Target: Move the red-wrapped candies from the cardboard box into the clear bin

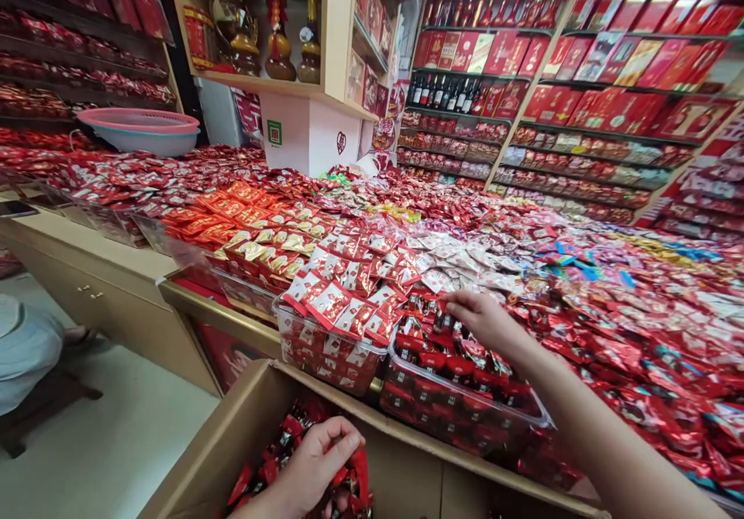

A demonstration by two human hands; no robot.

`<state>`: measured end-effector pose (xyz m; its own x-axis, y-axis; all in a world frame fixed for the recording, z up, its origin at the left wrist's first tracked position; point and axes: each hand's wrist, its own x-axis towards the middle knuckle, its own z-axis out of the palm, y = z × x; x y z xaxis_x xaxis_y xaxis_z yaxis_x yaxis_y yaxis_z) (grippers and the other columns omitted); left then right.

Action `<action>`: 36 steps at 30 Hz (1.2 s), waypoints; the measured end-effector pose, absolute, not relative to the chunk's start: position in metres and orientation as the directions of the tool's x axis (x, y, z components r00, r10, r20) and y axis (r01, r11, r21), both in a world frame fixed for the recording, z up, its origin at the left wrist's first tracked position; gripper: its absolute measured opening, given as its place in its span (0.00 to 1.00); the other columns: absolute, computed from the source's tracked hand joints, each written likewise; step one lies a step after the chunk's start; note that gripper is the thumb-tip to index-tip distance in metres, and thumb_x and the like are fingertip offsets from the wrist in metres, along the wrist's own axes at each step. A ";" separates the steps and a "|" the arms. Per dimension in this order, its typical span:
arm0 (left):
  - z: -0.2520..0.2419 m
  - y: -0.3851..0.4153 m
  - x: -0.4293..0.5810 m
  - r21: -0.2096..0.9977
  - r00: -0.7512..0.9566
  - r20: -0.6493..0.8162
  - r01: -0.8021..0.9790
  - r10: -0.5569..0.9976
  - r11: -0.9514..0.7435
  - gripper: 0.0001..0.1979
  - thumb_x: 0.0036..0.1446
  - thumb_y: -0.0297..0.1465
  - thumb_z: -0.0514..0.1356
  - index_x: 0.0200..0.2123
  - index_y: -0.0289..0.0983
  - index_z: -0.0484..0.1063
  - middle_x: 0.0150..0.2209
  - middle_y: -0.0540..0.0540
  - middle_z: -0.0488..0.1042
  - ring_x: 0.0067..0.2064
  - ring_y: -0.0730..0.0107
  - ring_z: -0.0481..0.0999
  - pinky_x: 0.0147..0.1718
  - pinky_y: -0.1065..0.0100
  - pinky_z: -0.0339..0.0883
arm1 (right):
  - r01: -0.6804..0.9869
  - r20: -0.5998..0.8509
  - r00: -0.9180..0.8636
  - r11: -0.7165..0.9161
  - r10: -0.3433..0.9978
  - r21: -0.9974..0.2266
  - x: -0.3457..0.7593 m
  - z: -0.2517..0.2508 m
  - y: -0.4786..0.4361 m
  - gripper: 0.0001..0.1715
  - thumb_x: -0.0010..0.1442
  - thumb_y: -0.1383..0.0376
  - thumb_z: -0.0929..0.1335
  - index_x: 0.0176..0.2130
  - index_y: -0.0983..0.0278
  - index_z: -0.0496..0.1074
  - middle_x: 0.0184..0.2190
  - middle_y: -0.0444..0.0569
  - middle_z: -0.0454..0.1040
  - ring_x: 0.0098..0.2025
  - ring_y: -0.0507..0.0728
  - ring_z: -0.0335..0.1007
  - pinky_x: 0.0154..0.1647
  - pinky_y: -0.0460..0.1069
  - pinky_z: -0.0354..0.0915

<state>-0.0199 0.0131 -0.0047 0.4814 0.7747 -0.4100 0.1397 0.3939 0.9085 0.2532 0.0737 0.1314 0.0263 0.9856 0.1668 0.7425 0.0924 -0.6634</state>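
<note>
My left hand is inside an open cardboard box, its fingers closed around red-wrapped candies. More red and black wrapped candies lie in the box by that hand. My right hand reaches over a clear plastic bin of similar dark red candies. Its thumb and fingers are pinched together on a small red wrapped candy at the back of the bin. Left of this bin stands another clear bin, heaped with red and white packets.
Heaps of wrapped sweets cover the wide counter, among them orange packets and white packets. Pink and blue basins sit at the back left. Shelves of bottles and red boxes stand behind. A seated person's leg shows at left.
</note>
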 end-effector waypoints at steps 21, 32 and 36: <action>-0.033 0.020 -0.017 0.922 0.451 -0.334 -0.027 0.827 0.387 0.24 0.38 0.53 0.60 0.24 0.37 0.63 0.17 0.58 0.63 0.16 0.79 0.61 0.13 0.77 0.56 | 0.931 0.010 -0.029 0.031 1.000 -0.364 0.258 0.134 0.058 0.13 0.47 0.64 0.66 0.36 0.65 0.72 0.32 0.52 0.75 0.34 0.60 0.69 0.35 0.52 0.62; 0.016 0.016 -0.019 0.815 0.618 -0.361 -0.154 0.698 0.559 0.07 0.46 0.26 0.56 0.33 0.36 0.66 0.29 0.48 0.75 0.21 0.73 0.74 0.08 0.82 0.54 | 0.901 0.309 -0.165 0.270 0.937 -0.340 0.233 0.127 0.035 0.16 0.55 0.68 0.59 0.37 0.66 0.73 0.39 0.57 0.71 0.43 0.61 0.66 0.46 0.55 0.61; 0.039 0.000 -0.016 0.822 0.657 -0.304 -0.185 0.690 0.539 0.11 0.49 0.28 0.58 0.39 0.36 0.65 0.34 0.45 0.75 0.23 0.72 0.76 0.10 0.83 0.59 | 0.749 0.257 -0.136 0.269 0.957 -0.605 0.195 0.121 -0.018 0.11 0.56 0.61 0.62 0.37 0.59 0.70 0.34 0.51 0.73 0.37 0.59 0.68 0.37 0.52 0.64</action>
